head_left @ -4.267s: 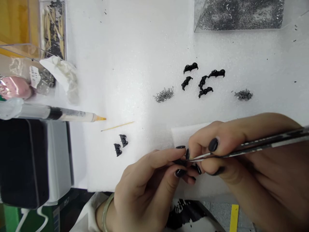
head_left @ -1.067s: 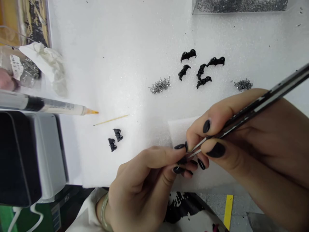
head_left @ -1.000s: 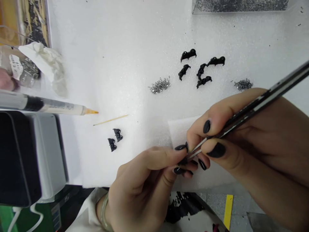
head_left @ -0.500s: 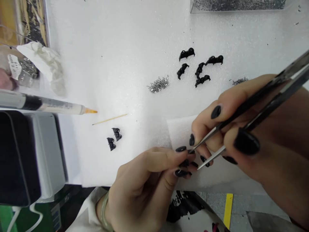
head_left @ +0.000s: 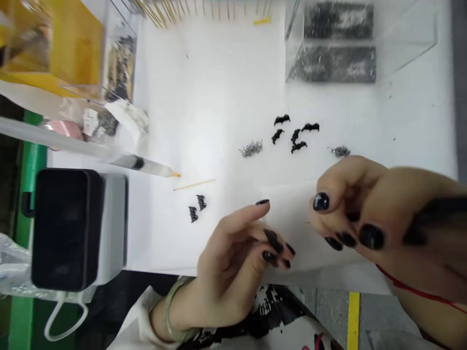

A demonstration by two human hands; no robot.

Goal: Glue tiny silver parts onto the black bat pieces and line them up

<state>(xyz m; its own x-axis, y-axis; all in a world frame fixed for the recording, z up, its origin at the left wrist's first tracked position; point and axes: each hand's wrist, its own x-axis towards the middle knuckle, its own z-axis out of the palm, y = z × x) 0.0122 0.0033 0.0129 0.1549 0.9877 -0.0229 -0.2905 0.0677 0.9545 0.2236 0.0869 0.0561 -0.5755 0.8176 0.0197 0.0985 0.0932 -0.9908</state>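
My left hand (head_left: 237, 267) holds a small black piece (head_left: 273, 240) between the thumb and the lower fingers, with the index finger lifted away. To its right, my right hand (head_left: 353, 214) has curled fingers, and blurred dark tweezers (head_left: 438, 218) lie across it, pointing back to the right. Several black bat-shaped pieces (head_left: 299, 147) lie on the white sheet, between a pile of small silvery bits (head_left: 251, 148) and a second pile (head_left: 340, 151). Two more black pieces (head_left: 193, 214) are left of my left hand, below a thin yellow stick (head_left: 194, 184).
A syringe (head_left: 146, 165) with an orange tip reaches in from the left, above a black device (head_left: 67, 228) on a white box. Crumpled tissue (head_left: 129, 116) and small bags lie at upper left. A clear box (head_left: 404, 39) stands at upper right, and a row of sticks (head_left: 204, 7) at the top.
My hands have moved apart, and the tweezers have swung back from the black piece. My left index finger has lifted. The view has shifted and shows more of the table.
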